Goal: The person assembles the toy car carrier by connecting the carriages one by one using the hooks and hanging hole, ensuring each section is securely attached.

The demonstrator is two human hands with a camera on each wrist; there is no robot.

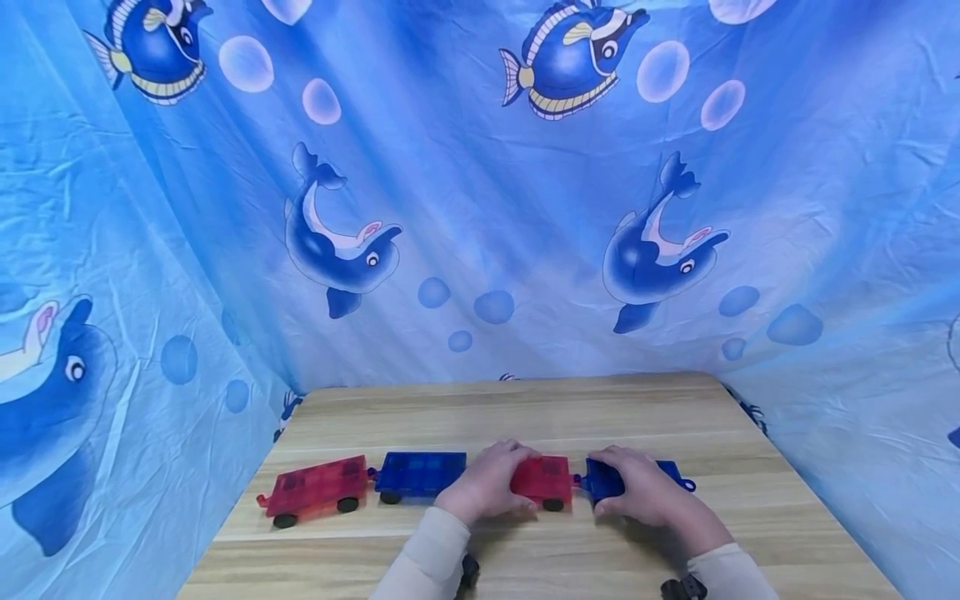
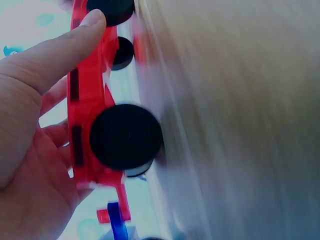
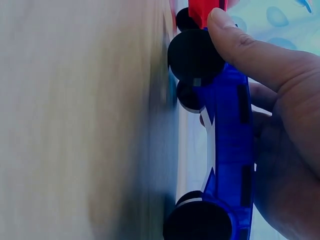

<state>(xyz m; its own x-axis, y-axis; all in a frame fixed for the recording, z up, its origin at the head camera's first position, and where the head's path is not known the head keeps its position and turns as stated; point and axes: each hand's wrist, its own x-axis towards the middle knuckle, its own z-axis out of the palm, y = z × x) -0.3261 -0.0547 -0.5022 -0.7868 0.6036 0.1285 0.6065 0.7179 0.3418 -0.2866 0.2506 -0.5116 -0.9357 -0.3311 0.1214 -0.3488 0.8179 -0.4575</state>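
Observation:
A row of toy train cars on black wheels stands on the wooden table, alternating red and blue. My left hand [image 1: 491,479] grips the right-hand red car [image 1: 553,479] by its sides, the thumb near a wheel [image 2: 112,10] in the left wrist view. Below that car, a blue coupling loop [image 2: 116,220] sits around its red peg. My right hand [image 1: 641,486] holds the rightmost blue car [image 3: 232,135], thumb on the near side and fingers behind. In the head view this blue car adjoins the red one at the coupling [image 1: 577,480]. My hands cover parts of both cars.
Left of my hands stand another blue car [image 1: 422,475] and, at the far left, a red car [image 1: 318,490] set at a slight angle. The wooden table [image 1: 517,417] meets a blue curtain [image 1: 465,208] printed with dolphins and fish behind and at both sides.

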